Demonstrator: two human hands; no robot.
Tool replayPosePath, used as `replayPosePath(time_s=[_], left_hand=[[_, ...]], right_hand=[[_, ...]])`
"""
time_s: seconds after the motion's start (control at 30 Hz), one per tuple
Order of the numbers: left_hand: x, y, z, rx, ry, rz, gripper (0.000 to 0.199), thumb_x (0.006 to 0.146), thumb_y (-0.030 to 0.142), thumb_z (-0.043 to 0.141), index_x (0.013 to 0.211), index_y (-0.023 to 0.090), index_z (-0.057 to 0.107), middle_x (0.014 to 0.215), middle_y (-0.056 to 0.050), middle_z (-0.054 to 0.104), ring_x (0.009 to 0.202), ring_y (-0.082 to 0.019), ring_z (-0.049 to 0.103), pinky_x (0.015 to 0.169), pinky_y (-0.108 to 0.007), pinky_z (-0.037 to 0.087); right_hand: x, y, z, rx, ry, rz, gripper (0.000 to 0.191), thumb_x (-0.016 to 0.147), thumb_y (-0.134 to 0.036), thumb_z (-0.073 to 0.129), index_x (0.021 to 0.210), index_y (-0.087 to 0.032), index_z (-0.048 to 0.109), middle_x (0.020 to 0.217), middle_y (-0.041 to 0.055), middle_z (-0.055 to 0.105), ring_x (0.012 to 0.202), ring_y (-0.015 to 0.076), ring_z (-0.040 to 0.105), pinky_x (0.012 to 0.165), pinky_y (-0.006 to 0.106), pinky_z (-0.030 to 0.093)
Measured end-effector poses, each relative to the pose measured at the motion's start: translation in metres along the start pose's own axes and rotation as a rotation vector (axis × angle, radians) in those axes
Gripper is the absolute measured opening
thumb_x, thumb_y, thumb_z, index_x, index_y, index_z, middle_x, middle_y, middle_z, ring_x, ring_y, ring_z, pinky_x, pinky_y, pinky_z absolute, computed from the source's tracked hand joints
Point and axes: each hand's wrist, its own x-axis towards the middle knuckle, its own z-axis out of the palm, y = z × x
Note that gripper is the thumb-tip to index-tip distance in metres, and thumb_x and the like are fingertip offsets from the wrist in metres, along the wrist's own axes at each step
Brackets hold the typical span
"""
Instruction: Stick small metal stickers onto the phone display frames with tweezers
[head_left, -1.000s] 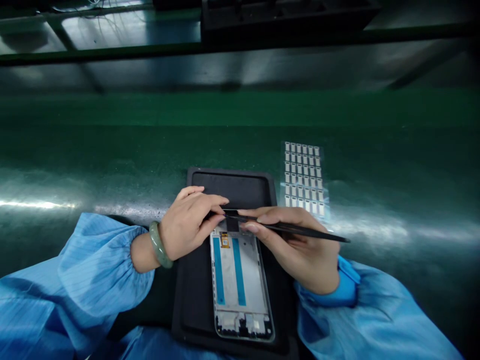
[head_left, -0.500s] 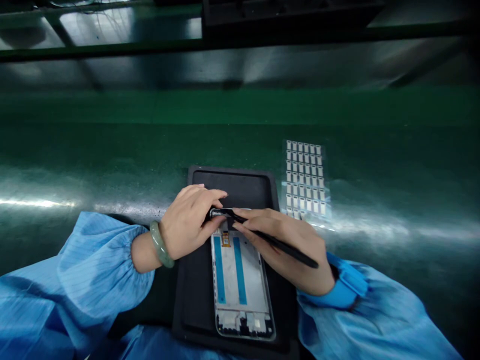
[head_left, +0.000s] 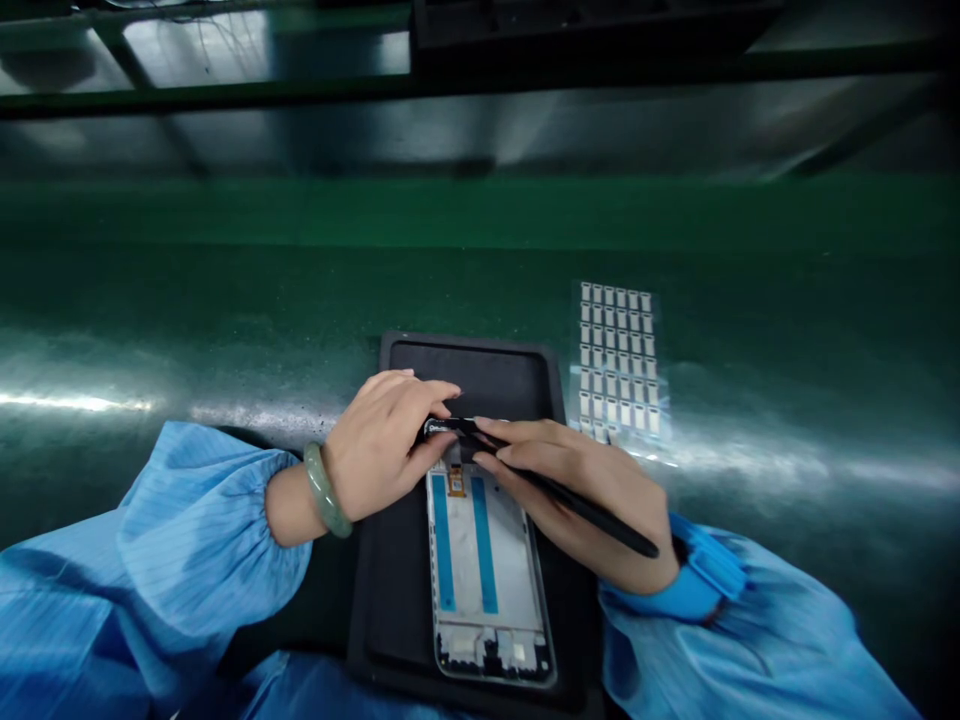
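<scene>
A phone display frame (head_left: 486, 570) lies face up on a black rubber mat (head_left: 472, 368), with blue strips down its pale back and a small orange-and-gold part near the top. My left hand (head_left: 379, 450) rests over the frame's top end, its fingertips pinching a small black strip (head_left: 442, 428). A jade bangle (head_left: 326, 490) circles that wrist. My right hand (head_left: 577, 495) is shut on black tweezers (head_left: 581, 505), whose tips meet the strip beside my left fingertips. The hands hide the frame's top edge.
A clear sheet of small white labels in rows (head_left: 619, 362) lies on the green bench (head_left: 225, 300) to the right of the mat, partly under my right hand's reach. Dark rails and a shelf run along the far side. Blue pleated sleeves cover both forearms.
The tweezers have swung from pointing right to pointing down-right, with their tips staying at the strip. The black strip now lies further left, towards my left fingertips. The whole view has shifted slightly.
</scene>
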Motion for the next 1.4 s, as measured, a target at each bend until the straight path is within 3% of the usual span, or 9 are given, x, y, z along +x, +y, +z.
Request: replayPosePath(time_s=[0.4,1.1,1.4], left_hand=[[-0.0001,0.0006,-0.0003,0.002,0.003,0.0,0.028,0.086,0.017,0.056,0.113,0.016,0.048,0.092,-0.003,0.066,0.092,-0.019,0.06,0.099,-0.043,0.04],[0.0079,0.0041,-0.0003,0.082,-0.007,-0.056,0.02,0.085,0.012,0.051,0.105,0.016,0.052,0.083,-0.001,0.065,0.086,-0.02,0.057,0.081,-0.037,0.043],[0.0094,0.0033,0.0018,0.093,-0.008,-0.048,0.019,0.086,0.013,0.051,0.105,0.016,0.051,0.083,-0.001,0.065,0.085,-0.02,0.057,0.081,-0.038,0.043]], right_hand=[[-0.0015,0.0023,0.0004,0.033,-0.018,0.037,0.028,0.08,-0.004,0.068,0.1,-0.019,0.056,0.108,0.0079,0.066,0.097,0.018,0.064,0.082,0.029,0.055],[0.0048,0.0002,0.0062,0.16,0.185,0.212,0.024,0.078,-0.008,0.069,0.093,-0.024,0.059,0.094,0.0028,0.069,0.087,0.0198,0.068,0.078,0.033,0.057],[0.0045,0.0032,0.0051,0.139,0.096,0.186,0.022,0.08,-0.011,0.069,0.093,-0.025,0.059,0.099,0.0029,0.069,0.091,0.0205,0.067,0.079,0.034,0.057]])
